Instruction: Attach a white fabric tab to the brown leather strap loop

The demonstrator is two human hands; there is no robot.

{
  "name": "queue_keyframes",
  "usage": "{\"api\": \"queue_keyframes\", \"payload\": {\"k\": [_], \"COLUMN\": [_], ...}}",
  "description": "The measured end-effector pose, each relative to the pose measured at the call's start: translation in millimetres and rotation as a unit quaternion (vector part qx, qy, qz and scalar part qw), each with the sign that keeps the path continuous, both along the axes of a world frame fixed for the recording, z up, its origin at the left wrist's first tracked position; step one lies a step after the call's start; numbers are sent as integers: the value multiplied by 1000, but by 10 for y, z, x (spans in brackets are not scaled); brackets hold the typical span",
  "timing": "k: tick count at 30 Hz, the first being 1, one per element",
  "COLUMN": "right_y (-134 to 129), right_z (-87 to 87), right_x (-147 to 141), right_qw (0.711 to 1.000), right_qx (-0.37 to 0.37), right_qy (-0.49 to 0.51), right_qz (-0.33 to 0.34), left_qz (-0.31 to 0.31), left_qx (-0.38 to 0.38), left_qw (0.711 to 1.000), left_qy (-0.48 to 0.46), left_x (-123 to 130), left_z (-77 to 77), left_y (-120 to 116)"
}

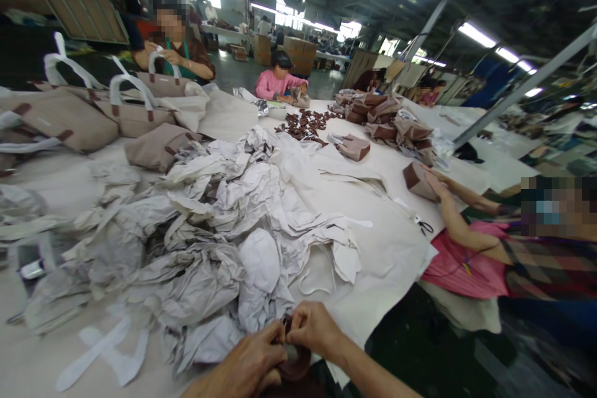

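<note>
At the table's near edge, my left hand (249, 362) and my right hand (317, 328) are close together with bent fingers. Both hold a small brown item (296, 364), dark brown and partly hidden by the fingers; its full shape cannot be made out. My right thumb and fingertips pinch its upper part, while my left fingers wrap its left side. Just beyond the hands lies a big heap of crumpled white paper (200, 267). White cut strips (100, 348) are on the table to the left.
Beige bags with brown tabs (69, 118) stand at the back left. Brown small pieces (305, 124) and a pile of bags (382, 112) lie farther back. At the right, a person's hands (436, 183) hold a bag (420, 180); black scissors (424, 226) lie nearby. Other people work across the table.
</note>
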State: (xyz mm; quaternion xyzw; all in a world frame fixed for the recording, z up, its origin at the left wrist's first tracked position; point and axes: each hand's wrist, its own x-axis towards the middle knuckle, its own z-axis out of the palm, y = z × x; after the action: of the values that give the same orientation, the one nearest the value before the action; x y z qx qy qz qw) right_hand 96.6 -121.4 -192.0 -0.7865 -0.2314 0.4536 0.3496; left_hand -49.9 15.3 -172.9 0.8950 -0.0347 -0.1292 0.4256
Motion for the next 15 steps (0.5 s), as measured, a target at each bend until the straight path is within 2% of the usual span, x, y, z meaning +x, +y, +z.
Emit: {"api": "queue_keyframes", "payload": {"k": [4, 7, 9, 11, 15], "right_y": [-10, -1, 0, 11, 130], "right_z": [-209, -219, -176, -143, -230], "right_x": [-108, 124, 389, 653, 928], "right_qw": [999, 999, 995, 986, 973], "right_qx": [-1, -4, 1, -9, -90], "right_qy": [8, -16, -78, -140, -192], "right_qz": [-42, -48, -68, -87, -96], "left_qz": [-4, 31, 70, 117, 220], "left_qx": [-2, 11, -13, -50, -146], "left_qw": [999, 997, 996, 990, 962], "left_qy": [51, 66, 51, 53, 72], "left_x": [0, 30, 56, 90, 163], "left_z": [-242, -374, -355, -258, -56], "left_y": [15, 65, 141, 239, 401]}}
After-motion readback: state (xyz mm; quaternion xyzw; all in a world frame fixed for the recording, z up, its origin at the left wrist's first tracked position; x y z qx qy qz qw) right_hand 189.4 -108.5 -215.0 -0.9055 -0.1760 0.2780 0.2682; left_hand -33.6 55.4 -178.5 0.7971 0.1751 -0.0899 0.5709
